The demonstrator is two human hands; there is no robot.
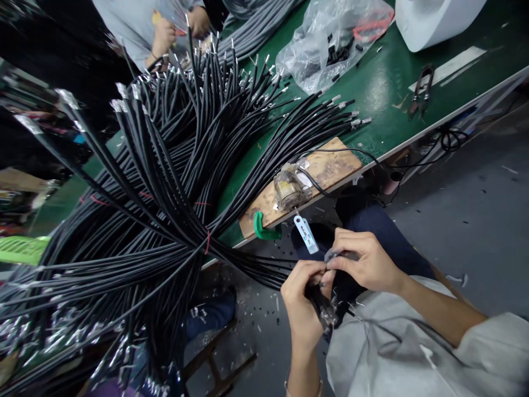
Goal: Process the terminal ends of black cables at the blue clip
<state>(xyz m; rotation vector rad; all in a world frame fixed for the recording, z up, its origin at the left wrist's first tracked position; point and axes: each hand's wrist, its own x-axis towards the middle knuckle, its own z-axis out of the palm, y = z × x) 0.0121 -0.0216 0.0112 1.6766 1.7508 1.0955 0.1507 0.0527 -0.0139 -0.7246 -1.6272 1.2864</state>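
Note:
My left hand (303,295) is closed around a bundle of black cables (264,274) that runs in from the big heap on the left. Below its fingers, stripped silvery cable ends (328,315) stick out. My right hand (366,262) meets it, thumb and forefinger pinching a cable end (329,257) with a greyish tip. Something dark lies under the right fingers, too hidden to name. Just beyond the hands, a light blue tag (306,234) hangs beside a tape-wrapped motor-like cylinder (289,187) on a wooden board (330,160).
A green clamp (264,227) grips the board at the table edge. Black cables (165,165) cover much of the green table (380,99). Beyond lie a plastic bag (322,49) of black pieces, snips (422,91) and a white container (438,22). A co-worker's hands (165,37) work opposite.

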